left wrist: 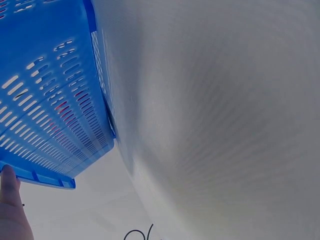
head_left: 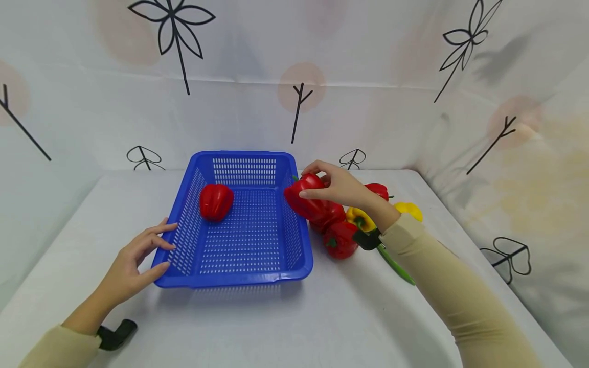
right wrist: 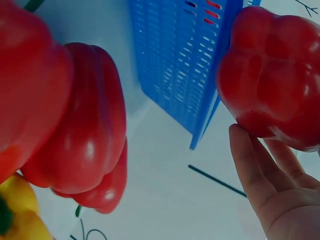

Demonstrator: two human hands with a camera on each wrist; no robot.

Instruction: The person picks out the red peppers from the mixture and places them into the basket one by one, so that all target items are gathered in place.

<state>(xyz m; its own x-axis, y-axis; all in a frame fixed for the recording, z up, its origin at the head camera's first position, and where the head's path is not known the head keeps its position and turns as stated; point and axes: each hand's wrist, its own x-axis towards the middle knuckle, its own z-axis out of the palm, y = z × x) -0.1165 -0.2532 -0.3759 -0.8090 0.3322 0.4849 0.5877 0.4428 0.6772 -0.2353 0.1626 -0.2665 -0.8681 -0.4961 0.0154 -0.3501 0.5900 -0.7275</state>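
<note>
My right hand (head_left: 338,185) grips a red bell pepper (head_left: 303,205) at the right rim of a blue plastic basket (head_left: 234,280). In the right wrist view the pepper's lobed end (right wrist: 272,75) overlaps the basket's edge, fingertips against its underside. Loosely spread, the fingers of my left hand (head_left: 126,266) rest on the basket's left rim. The left wrist view has one finger (left wrist: 9,195) touching that rim from outside. Inside the basket lies another red bell pepper (head_left: 216,203), toward the left wall.
Right of the basket, red bell peppers (head_left: 341,241) lie grouped with a yellow bell pepper (head_left: 359,219). Farther right are another red pepper (head_left: 377,190), a yellow one (head_left: 410,209) and a long green pepper (head_left: 397,267). A patterned cloth (head_left: 239,112) hangs behind the white table (head_left: 322,327).
</note>
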